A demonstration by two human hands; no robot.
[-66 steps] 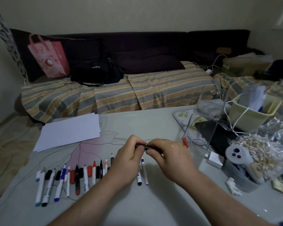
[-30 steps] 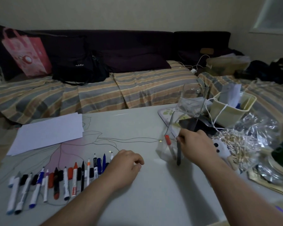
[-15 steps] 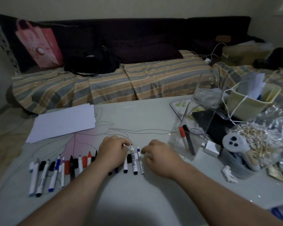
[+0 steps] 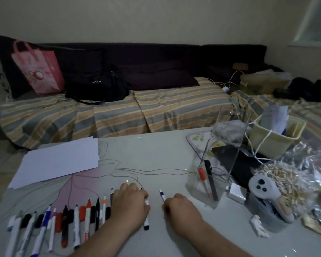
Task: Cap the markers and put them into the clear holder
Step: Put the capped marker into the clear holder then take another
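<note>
We see a pale grey table point(image 4: 156, 151) with a faint flower drawing on it. Our left hand point(image 4: 130, 204) lies knuckles up on the table at about 6 o'clock. Its fingers curl over the right end of a row of pens and markers point(image 4: 63, 225), and a white marker with a black end point(image 4: 146, 216) sticks out just beside the hand. We cannot tell if the hand really grips it.

Our right hand point(image 4: 182, 212) lies at about 5 o'clock, near the left hand but apart from it. Its fingers are curled down, and a thin white pen with a blue tip point(image 4: 162, 194) pokes out from the front of it. It looks like the hand pinches this pen, but the grip is hidden.

The row of markers runs off toward 7 o'clock, with black, red, orange and blue caps lying mixed in.

The clear plastic holder point(image 4: 220, 164) stands at about 3 o'clock, to the right of the right hand. Inside it lean a marker with a red cap point(image 4: 202, 178) and a black marker point(image 4: 210, 179), side by side.

A stack of white paper sheets point(image 4: 57, 162) lies at 10 o'clock. A white game controller point(image 4: 263, 188) stands in a grey cup at 4 o'clock. A pale yellow basket point(image 4: 272, 143) sits at 2 o'clock.
</note>
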